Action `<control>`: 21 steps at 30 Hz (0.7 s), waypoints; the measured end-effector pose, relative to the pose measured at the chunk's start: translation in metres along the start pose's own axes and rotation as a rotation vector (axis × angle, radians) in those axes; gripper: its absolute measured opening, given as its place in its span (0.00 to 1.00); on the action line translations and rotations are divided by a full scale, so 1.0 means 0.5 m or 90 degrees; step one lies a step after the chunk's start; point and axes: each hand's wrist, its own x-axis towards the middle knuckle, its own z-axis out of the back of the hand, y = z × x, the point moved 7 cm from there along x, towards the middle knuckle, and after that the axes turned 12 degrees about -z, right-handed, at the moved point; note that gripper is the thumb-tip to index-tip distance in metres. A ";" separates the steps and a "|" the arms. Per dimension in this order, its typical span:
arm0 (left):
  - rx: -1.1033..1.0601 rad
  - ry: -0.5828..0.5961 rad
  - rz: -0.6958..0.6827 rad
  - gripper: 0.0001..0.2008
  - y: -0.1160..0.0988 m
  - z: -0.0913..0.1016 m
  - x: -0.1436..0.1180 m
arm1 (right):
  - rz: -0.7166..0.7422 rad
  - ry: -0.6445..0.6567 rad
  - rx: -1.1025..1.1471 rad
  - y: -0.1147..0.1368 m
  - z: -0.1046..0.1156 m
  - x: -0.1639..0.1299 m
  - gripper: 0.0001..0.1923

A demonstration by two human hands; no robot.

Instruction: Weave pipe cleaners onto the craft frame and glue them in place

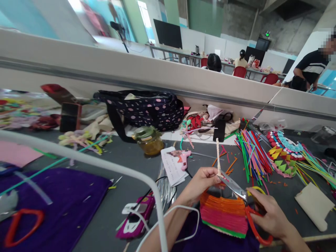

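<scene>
My left hand (206,180) pinches a thin, cream-coloured strip (217,155) that stands upright and looks twisted or braided. My right hand (271,211) holds a pair of scissors (237,190) with red and yellow handles. Their blades reach left to the base of the strip, close to my left fingertips; whether they touch it I cannot tell. Just below both hands lies a ridged panel (224,213) striped orange, pink and green, over dark purple cloth. Its upper edge is partly hidden by my left hand.
Colourful thin sticks (254,154) lie in a bundle at right, beside decorated round pieces (285,147). A pink glue gun (183,159) rests on paper. A glass jar (148,140) and dotted bag (147,108) stand behind. A white curved tube (126,168) crosses the left foreground.
</scene>
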 end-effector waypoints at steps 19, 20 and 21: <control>-0.014 -0.197 0.003 0.11 0.017 0.093 0.030 | -0.230 -0.077 0.589 -0.130 -0.106 0.041 0.30; -0.033 -0.227 -0.009 0.11 0.014 0.099 0.032 | -0.232 -0.073 0.652 -0.126 -0.107 0.044 0.32; -0.055 -0.254 -0.024 0.10 0.012 0.104 0.033 | -0.235 -0.071 0.706 -0.120 -0.109 0.048 0.33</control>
